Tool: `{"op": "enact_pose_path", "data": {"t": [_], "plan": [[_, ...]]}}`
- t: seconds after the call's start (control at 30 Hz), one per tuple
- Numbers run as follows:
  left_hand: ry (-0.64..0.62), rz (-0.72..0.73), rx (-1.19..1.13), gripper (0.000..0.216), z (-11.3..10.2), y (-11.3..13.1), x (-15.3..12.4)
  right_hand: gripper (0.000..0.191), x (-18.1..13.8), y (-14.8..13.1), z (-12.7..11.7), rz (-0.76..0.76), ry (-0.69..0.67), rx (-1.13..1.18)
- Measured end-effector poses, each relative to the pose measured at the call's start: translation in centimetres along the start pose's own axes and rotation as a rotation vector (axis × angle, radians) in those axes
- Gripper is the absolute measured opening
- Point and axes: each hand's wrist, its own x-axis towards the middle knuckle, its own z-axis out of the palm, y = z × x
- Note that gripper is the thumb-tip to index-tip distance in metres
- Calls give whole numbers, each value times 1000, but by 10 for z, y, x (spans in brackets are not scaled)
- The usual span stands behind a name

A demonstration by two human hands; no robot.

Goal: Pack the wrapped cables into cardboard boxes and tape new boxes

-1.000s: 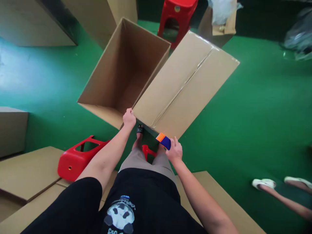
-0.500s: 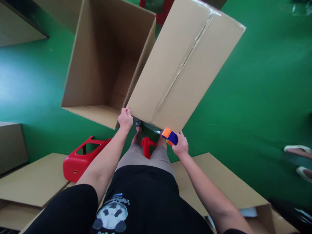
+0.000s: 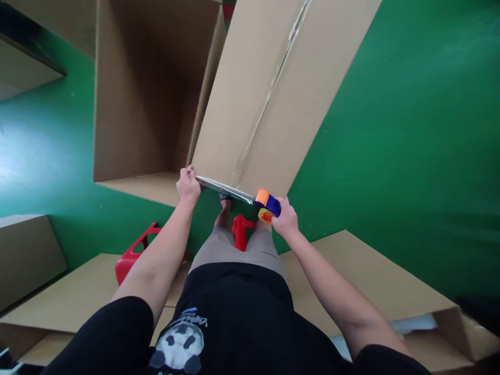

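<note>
My right hand grips a blue and orange tape dispenser just off the near right corner of a closed cardboard box. A strip of clear tape stretches from the dispenser along the box's near edge towards my left hand. My left hand's fingers are closed on the box's near left corner; whether they also pinch the tape end is hidden. More tape runs along the seam on the box's face. Beside it on the left stands an open cardboard box, its inside facing me.
A red plastic stool is partly behind my left forearm, and another red plastic piece shows between my legs. Cardboard boxes lie behind me on both sides. Another box stands at the left. Green floor stretches to the right.
Both boxes now appear closer and further up the view. Both hands have shifted slightly left and up in view, and the tape strip between them shows more plainly along the edge.
</note>
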Motion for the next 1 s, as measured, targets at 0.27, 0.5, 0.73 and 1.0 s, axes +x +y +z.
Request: {"op": "enact_pose_path", "data": {"t": [0.27,0.5,0.73,1.0], "plan": [[-22,-48,-217,8,17,-8,-22,58,9,21,-38,42,51,-27],[-81,-67,-132,17,38,16,-66,62,10,75,-87,-73,17,-225],[40,-159,-205,23,35,1,-57,63,-8,46,-88,-326,159,-372],[108,-292,-250,21,59,-16,-39,54,10,34,-95,-474,171,-435]]}}
